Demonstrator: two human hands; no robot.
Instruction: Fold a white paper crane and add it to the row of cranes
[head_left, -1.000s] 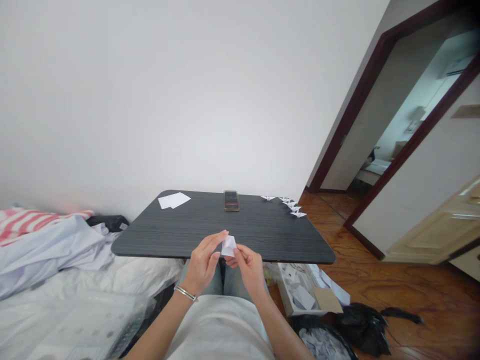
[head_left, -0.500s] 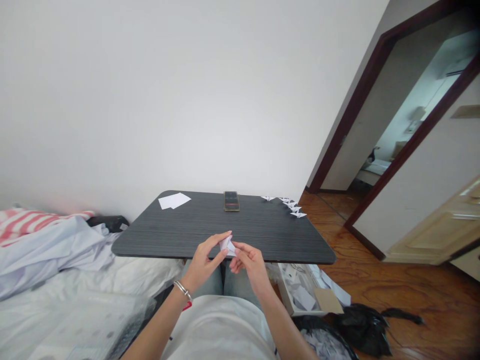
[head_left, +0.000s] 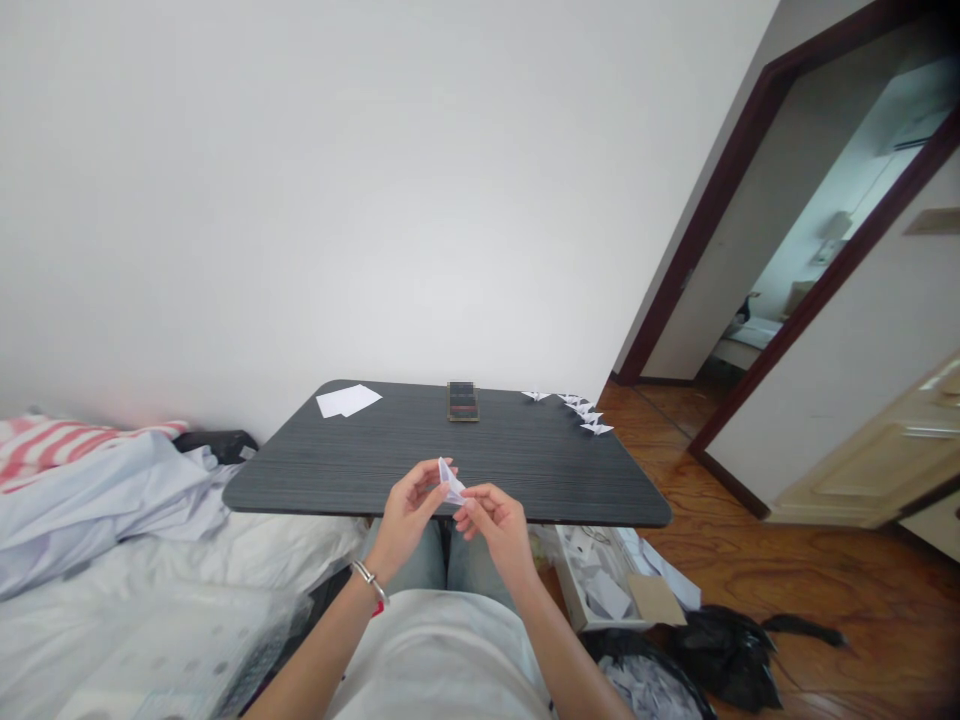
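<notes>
Folded paper piece (head_left: pixel 450 483): little white thing, up between both hands at the near edge of the table, roughly mid-width. Pointy end is up top, and one flap looks part open. Too small to count the layers, sorry.
Folding tip: I'd pin the base with one hand and let the other work just the loose flap. Line up the edges first, then run a nail along the crease. Paper this tiny probably won't forgive a crooked fold, and squeezing hard would likely crumple the point.
Left hand (head_left: pixel 406 508): half open, thumb and fingertips holding the piece from the left, gap between thumb and palm. Silver bracelet (head_left: pixel 367 577) on that wrist.
Right hand (head_left: pixel 500 527): thumb and forefinger pinching the lower right corner, other fingers loosely curled underneath.
Table (head_left: pixel 352 470): dark wood-grain top, rounded corners, far side up by the wall (head_left: pixel 450 200).
Phone (head_left: pixel 463 402): lying flat beyond the hands, near the far edge.
Paper sheets (head_left: pixel 349 401): a couple of white ones overlapping, far left corner.
Paper cranes (head_left: pixel 597 429): that's what they look like anyway, small white winged folds clustered at the far right.
</notes>
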